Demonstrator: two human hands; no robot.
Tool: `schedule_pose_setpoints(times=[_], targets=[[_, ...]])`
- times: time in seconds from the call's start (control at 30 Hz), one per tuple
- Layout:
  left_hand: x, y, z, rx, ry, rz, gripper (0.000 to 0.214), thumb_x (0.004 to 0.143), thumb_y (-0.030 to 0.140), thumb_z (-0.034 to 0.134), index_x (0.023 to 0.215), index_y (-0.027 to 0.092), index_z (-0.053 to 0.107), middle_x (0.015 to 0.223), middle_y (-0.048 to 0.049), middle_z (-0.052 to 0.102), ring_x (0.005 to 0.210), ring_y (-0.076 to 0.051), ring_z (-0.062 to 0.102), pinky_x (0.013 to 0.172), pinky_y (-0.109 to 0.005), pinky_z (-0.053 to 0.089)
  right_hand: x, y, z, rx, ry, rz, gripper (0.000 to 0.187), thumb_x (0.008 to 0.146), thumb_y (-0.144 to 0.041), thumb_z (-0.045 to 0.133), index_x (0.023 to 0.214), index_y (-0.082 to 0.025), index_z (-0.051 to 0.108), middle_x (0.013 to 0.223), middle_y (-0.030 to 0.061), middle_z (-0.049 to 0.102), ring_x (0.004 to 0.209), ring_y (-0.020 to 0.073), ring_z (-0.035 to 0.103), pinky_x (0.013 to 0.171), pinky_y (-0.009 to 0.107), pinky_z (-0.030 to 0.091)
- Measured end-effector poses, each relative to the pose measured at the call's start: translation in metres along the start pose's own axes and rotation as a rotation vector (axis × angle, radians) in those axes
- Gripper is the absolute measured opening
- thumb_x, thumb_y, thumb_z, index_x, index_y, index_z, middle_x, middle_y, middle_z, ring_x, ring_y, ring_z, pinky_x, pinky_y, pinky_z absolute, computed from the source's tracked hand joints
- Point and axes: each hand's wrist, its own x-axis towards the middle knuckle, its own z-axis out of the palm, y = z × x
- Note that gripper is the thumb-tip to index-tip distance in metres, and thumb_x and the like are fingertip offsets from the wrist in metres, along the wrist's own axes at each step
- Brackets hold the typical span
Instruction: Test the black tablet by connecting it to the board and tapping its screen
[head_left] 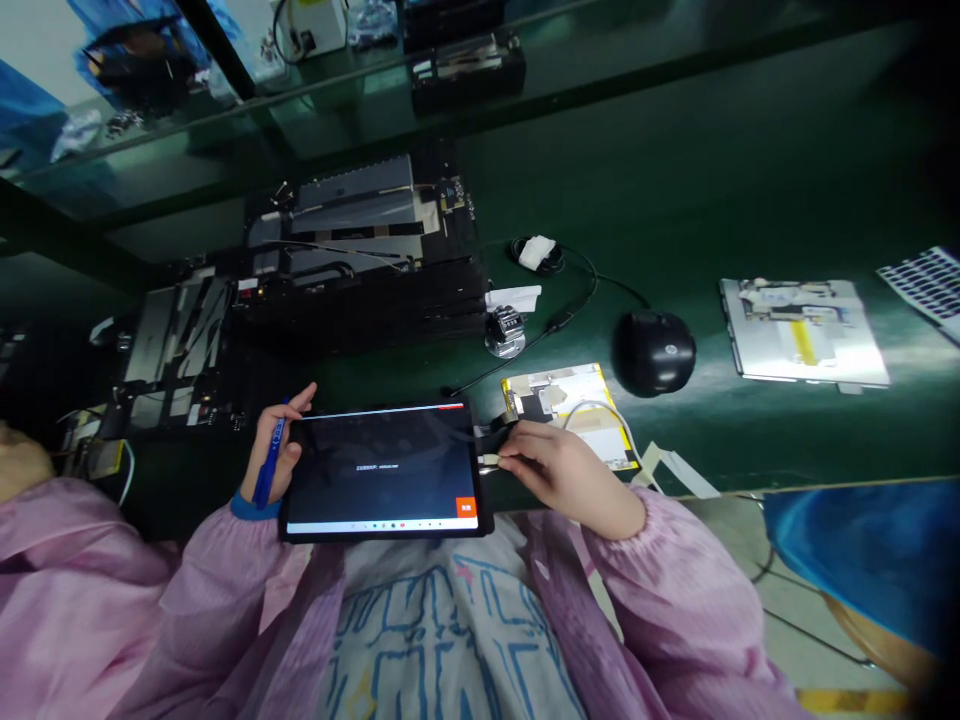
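A black tablet [386, 470] with a lit dark screen rests at the table's near edge, against my lap. My left hand [276, 450] grips its left edge and also holds a blue pen [270, 462] between the fingers. My right hand [559, 468] is closed in a pinch on a small cable plug [491, 461] at the tablet's right edge; a white cable [600, 410] loops away from it.
Stacks of opened black tablet bodies [360, 260] fill the table's left and centre. A metal tally counter [505, 333], a black mouse [654, 352], a yellow-edged part [559, 395] and a silver tablet back [802, 335] lie to the right. Someone in blue [862, 555] sits at the right.
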Motion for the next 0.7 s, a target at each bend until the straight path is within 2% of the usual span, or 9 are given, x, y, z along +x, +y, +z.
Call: schedule_pose_setpoints(times=[0.17, 0.53, 0.7], targets=[[-0.0005, -0.0008, -0.0001, 0.007, 0.019, -0.025, 0.044, 0.077, 0.057, 0.061, 0.097, 0.020, 0.046, 0.139, -0.0189, 0.048, 0.125, -0.031, 0.048, 0.107, -0.052, 0.031, 0.0003, 0.0009, -0.0006, 0.016, -0.010, 0.007, 0.016, 0.093, -0.019, 0.049, 0.084, -0.017, 0.062, 0.081, 0.0068, 0.061, 0.075, 0.0178, 0.059, 0.064, 0.029, 0.046], [0.0025, -0.0027, 0.0002, -0.003, 0.004, 0.029, 0.041, 0.080, 0.055, 0.061, 0.099, 0.020, 0.048, 0.138, -0.0160, 0.051, 0.121, -0.027, 0.052, 0.106, -0.046, 0.035, -0.0007, 0.0050, -0.0016, 0.016, -0.018, -0.085, 0.018, 0.092, -0.018, 0.050, 0.081, -0.017, 0.064, 0.076, 0.0052, 0.057, 0.072, 0.0173, 0.054, 0.063, 0.029, 0.042], [0.0038, -0.0011, 0.0014, -0.014, 0.019, 0.017, 0.040, 0.078, 0.053, 0.063, 0.098, 0.021, 0.049, 0.136, -0.0146, 0.053, 0.120, -0.026, 0.053, 0.105, -0.042, 0.037, -0.0008, 0.0028, -0.0048, 0.080, 0.016, -0.015, 0.015, 0.090, -0.014, 0.051, 0.081, -0.015, 0.063, 0.076, 0.0048, 0.057, 0.072, 0.0167, 0.054, 0.063, 0.028, 0.042]])
